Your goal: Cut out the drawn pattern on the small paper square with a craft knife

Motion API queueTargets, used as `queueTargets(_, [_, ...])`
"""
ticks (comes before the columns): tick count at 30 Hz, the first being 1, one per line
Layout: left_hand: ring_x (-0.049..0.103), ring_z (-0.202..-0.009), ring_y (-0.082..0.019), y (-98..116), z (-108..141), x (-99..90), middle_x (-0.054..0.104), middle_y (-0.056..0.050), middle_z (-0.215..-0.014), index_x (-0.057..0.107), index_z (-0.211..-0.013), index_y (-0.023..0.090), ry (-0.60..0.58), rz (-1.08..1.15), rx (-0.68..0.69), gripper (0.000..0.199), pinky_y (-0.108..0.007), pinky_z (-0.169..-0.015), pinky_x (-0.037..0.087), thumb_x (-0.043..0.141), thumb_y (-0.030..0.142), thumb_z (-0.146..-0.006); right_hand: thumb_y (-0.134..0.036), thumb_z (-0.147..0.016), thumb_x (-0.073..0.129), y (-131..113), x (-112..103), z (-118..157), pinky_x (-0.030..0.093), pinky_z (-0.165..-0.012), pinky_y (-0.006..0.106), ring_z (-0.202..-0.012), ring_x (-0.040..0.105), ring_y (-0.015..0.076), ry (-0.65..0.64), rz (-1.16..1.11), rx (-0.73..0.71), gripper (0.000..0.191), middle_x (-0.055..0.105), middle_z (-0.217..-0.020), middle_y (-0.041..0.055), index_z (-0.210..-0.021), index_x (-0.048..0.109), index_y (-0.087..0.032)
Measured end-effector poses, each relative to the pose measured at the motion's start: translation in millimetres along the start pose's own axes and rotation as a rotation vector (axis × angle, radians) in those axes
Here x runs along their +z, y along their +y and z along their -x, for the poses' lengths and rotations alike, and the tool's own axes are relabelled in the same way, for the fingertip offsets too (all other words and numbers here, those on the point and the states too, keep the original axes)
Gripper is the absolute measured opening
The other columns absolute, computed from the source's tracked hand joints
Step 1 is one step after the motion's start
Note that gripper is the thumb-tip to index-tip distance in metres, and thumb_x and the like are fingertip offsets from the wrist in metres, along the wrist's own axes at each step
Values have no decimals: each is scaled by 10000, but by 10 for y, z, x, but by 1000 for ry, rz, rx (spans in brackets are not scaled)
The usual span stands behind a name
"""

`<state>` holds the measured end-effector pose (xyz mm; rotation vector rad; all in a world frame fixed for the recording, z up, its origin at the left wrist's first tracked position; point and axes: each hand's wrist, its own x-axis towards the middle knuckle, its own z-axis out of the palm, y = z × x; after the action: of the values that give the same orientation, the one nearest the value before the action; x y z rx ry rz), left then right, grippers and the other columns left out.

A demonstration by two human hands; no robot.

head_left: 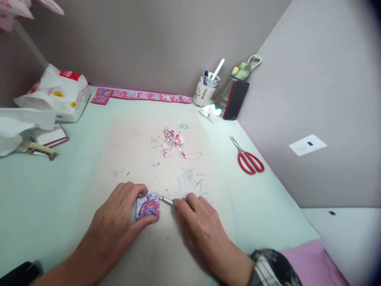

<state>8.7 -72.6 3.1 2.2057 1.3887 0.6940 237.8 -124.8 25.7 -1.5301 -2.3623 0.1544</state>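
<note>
Between the thumb and fingers of my left hand [119, 214] a small square carving block [148, 205] is gripped, flat on the mat. Its top is whitish, with a character in blue outline and red areas. My right hand [201, 222] is closed round a slim metal carving tool [167, 201], held like a pen. The tool's tip is at the block's upper right edge; whether it touches cannot be made out. Beyond the hands lies a heap of red and white shavings [173, 138], with a few loose crumbs nearer the block.
Along the back wall runs a row of carved pink blocks [139, 95]. Red-handled scissors [247, 159] lie at right. Behind them are a phone [236, 100], a water bottle [229, 85] and a pen jar [205, 89]. A tissue pack [64, 95] and a utility knife [40, 150] sit at left.
</note>
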Motion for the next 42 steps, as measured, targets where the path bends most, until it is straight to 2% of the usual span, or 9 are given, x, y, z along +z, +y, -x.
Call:
queueTargets(6, [668,-901,-269,15,-4,-9,671,-1,-950,569,-1025,272,5,30,0,280,-397,-762,514,669,498,-894,68,-787,475,-2,1,7,405,-653,318,-712,498,208,-23,-44,19,382,593,-876,73,-1058,627,-154])
queueTargets(13, [663,-944,-290,47,-33,-31,682,-16,-968,585,-999,266,-40,36,-104,285,-417,-788,515,694,480,-845,46,-832,463,2,20,-31,392,-636,324,-684,487,206,-19,-51,35,332,582,-847,69,-1021,640,-162])
queueTargets(18, [663,-950,-288,44,-24,-33,683,-15,-972,583,-997,274,-44,56,-91,276,-412,-792,515,704,461,-834,46,-818,484,-6,-1,-26,405,-646,314,-699,509,202,-55,-48,53,336,595,-871,71,-1030,637,-165])
queueTargets(24, [666,-964,-296,66,-32,-39,692,-17,-985,595,-999,275,-71,56,-130,272,-412,-790,516,715,435,-814,14,-896,429,84,65,-142,381,-602,309,-652,507,198,9,-16,92,271,585,-828,74,-986,622,-154])
queueTargets(28, [663,-967,-293,77,-41,-56,690,-16,-982,599,-992,273,-77,80,-134,277,-410,-802,517,729,418,-795,-108,-1014,408,152,17,-119,407,-639,293,-715,554,189,68,-193,143,194,599,-864,55,-1051,584,-180])
queueTargets(32, [660,-1002,-290,66,-45,-65,694,-25,-1035,590,-1050,275,-96,97,-114,304,-411,-841,520,725,386,-802,-190,-1020,420,130,-79,-139,395,-615,264,-668,525,152,49,-515,277,108,590,-802,-1,-1042,523,-211])
queueTargets(36, [631,-1067,-351,64,-29,-73,680,-79,-1097,554,-1106,253,-15,-38,-48,505,-478,-904,495,818,438,-718,-247,-980,499,62,-158,-244,370,-593,253,-637,475,136,12,-765,394,103,544,-759,-40,-1078,517,-222])
queueTargets(39, [628,-916,-337,98,-14,-77,651,-75,-974,526,-992,245,2,-143,-46,545,-476,-815,493,860,509,-653,-264,-973,550,43,-210,-343,333,-578,251,-613,418,125,-53,-807,398,48,483,-700,-59,-962,560,-218])
queueTargets(42, [593,-792,-294,168,-14,-74,593,-39,-859,468,-874,259,-21,-203,-46,452,-448,-749,477,809,506,-712,-223,-1016,496,73,-224,-455,328,-590,252,-616,398,122,-112,-773,316,216,447,-666,-59,-805,534,-208])
